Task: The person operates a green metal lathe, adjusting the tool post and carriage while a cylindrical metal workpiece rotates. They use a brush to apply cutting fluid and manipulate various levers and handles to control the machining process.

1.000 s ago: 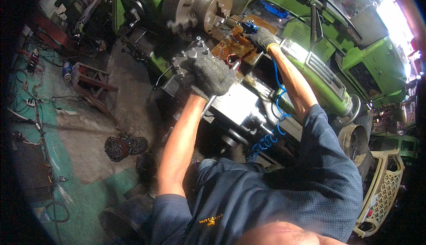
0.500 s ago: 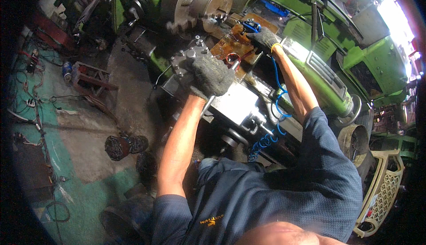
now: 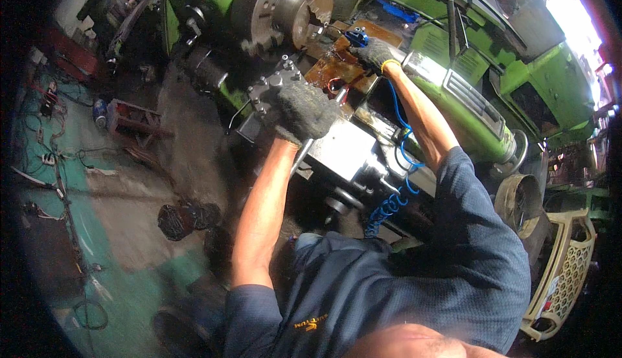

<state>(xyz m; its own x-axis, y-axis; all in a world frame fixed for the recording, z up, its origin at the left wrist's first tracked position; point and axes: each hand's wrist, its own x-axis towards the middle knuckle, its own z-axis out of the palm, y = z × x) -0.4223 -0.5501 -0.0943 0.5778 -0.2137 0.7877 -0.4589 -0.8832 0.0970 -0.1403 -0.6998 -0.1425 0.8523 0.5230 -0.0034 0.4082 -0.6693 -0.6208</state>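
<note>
Well left of the tool post (image 3: 267,92), a blue can (image 3: 100,113) is on the floor beside a low metal frame (image 3: 133,119); left of the post but nearer the person sits a dark rounded bundle (image 3: 188,220). Just beyond the post is the big steel chuck (image 3: 249,11), a metal cylinder (image 3: 290,18) at its face; I cannot tell whether they are turning. The left hand (image 3: 304,108), in a dark knitted glove, rests over the post's right side, fingers curled down; what they grip, if anything, is hidden. Beyond the post and to its right are an oily brown sheet (image 3: 327,71) and the blue blow gun (image 3: 356,36), its thin nozzle aimed toward the cylinder. The right hand (image 3: 374,55), also gloved, has its fingers wrapped around the gun. Right of the post, a coiled blue hose (image 3: 382,213) hangs nearer the person, then come the green tailstock (image 3: 453,92) and a beige grille (image 3: 573,270)

The worst risk, I judge, is the right glove: if the chuck turns and the nozzle drifts too close, knit could catch and pull the hand in. Air could throw chips back at the person, and the slack hose could snag beside the post
</note>
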